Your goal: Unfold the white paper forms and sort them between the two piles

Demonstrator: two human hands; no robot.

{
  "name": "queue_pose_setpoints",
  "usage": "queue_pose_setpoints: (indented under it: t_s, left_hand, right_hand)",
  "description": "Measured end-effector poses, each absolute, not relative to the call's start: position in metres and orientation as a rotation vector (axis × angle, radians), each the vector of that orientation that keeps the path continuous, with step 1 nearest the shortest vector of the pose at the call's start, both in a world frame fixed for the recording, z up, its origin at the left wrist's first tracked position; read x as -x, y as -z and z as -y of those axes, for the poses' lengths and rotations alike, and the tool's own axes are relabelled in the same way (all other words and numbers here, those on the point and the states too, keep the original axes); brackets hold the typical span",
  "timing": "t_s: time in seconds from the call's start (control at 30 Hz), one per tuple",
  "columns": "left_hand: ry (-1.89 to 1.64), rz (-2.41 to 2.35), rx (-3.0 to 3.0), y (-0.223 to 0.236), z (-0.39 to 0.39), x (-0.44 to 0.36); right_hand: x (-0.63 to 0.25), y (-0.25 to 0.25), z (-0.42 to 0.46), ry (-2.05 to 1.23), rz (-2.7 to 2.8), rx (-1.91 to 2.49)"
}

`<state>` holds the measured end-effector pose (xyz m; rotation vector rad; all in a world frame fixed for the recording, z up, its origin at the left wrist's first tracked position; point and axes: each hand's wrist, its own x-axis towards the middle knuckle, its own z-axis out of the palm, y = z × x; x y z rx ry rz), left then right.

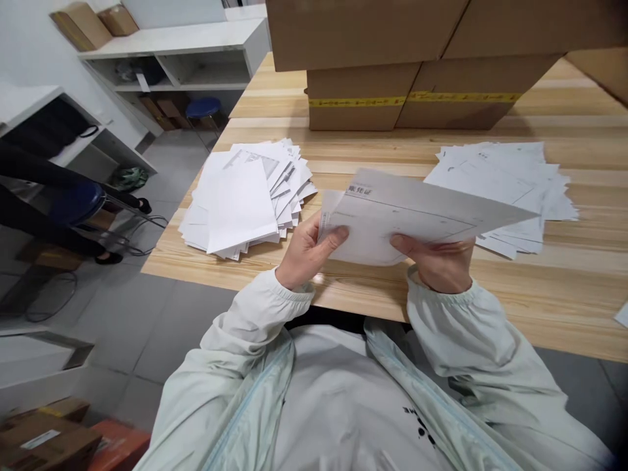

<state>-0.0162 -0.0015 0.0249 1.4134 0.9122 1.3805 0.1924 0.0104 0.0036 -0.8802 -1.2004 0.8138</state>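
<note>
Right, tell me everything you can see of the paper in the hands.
The held paper is thin and whitish, with bold dark characters near its upper left, thin dark lines and fainter print. Another sheet's edge shows at its left end. It slants, tapering to a corner at the right, above the wooden table. The left hand and right hand grip it, thumbs on top.

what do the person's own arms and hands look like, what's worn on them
Both arms wear loose, pale mint-green jacket sleeves of thin, creased fabric, gathered at elasticated cuffs. The left hand and right hand show no gloves.
</note>
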Motion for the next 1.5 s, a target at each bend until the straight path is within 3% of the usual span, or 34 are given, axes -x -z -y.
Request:
queue_pose_setpoints:
  t_s: [1.0, 1.3, 1.5]
  left_hand:
    - [-1.626, -0.834, -1.381, -0.024, 0.010, -0.007]
    - [-1.897, -0.933, -1.468, -0.037, 0.007, -0.004]
    - [-1.849, -0.934, -1.521, -0.062, 0.005, 0.001]
  right_hand:
    - [-0.196, 0.001, -0.007, -0.730, 1.318, 0.927]
    - [-0.192, -0.003, -0.008, -0.705, 1.374, 0.866]
    - [-0.188, -0.016, -0.006, -0.593, 1.323, 0.914]
